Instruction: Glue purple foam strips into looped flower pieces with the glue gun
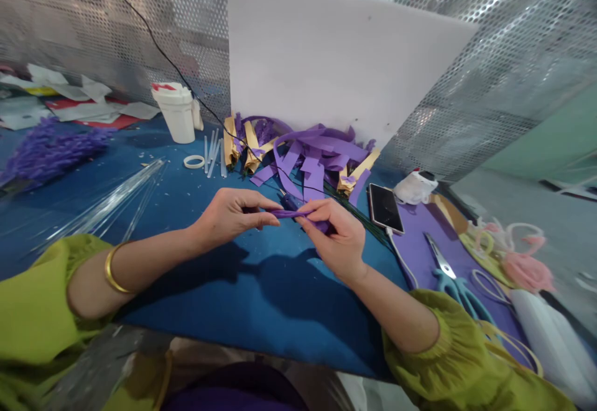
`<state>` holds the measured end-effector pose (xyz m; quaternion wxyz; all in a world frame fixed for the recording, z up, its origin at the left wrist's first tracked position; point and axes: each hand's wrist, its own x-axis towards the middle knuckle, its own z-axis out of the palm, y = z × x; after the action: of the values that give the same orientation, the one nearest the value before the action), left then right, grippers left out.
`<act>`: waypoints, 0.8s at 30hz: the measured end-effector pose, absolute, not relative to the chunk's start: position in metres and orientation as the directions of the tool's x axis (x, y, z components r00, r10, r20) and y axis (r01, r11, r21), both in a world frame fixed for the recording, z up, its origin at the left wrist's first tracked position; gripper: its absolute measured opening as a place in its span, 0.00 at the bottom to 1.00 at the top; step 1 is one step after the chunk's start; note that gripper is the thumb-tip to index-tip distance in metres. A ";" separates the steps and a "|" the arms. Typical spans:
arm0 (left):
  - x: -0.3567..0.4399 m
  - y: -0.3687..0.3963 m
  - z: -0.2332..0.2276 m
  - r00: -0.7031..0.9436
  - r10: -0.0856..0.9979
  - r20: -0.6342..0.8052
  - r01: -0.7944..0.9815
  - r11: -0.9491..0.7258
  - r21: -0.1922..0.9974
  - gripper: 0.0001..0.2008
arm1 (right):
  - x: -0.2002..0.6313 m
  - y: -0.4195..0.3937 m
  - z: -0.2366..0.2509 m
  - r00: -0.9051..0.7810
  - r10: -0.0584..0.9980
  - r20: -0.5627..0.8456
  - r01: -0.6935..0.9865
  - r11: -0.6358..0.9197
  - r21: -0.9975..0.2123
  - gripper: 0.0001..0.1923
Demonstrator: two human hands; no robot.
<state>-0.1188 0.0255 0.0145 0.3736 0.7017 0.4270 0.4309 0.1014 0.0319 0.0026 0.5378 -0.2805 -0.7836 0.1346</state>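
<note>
Both hands meet over the blue table (261,299). My left hand (231,215) pinches one end of a narrow purple strip (288,213), thumb and fingers closed on it. The other end is gripped by my right hand (336,237), whose fingers curl around a rolled purple part. Just behind the hands lies a pile of purple paper strips (317,153) with tan backing pieces. A dark tool tip shows between the hands, partly hidden.
A white lidded cup (176,111) and clear glue sticks (212,150) stand at the back left, with a purple flower bunch (46,150) further left. A phone (385,207), blue-handled scissors (450,280) and pink rings (522,255) lie on the right. A white board (336,56) backs the table.
</note>
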 end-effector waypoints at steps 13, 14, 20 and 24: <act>-0.115 0.021 0.015 0.252 0.926 0.281 0.319 -0.354 0.879 0.14 | 0.100 0.028 0.003 -0.326 0.539 0.777 0.331 0.835 -0.440 0.08; -0.115 0.020 0.016 0.261 0.921 0.290 0.320 -0.366 0.874 0.12 | 0.099 0.028 0.004 -0.345 0.529 0.775 0.329 0.842 -0.428 0.08; -0.114 0.020 0.014 0.282 0.904 0.323 0.317 -0.405 0.858 0.10 | 0.097 0.025 0.001 -0.399 0.496 0.771 0.322 0.863 -0.388 0.07; -0.113 0.018 0.015 0.327 0.882 0.340 0.325 -0.443 0.836 0.08 | 0.097 0.026 -0.001 -0.425 0.505 0.751 0.331 0.859 -0.391 0.06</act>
<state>-0.1131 0.0181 0.0149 0.3365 0.7417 0.4068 0.4138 0.0972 0.0264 -0.0009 0.4747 -0.2492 -0.8391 0.0917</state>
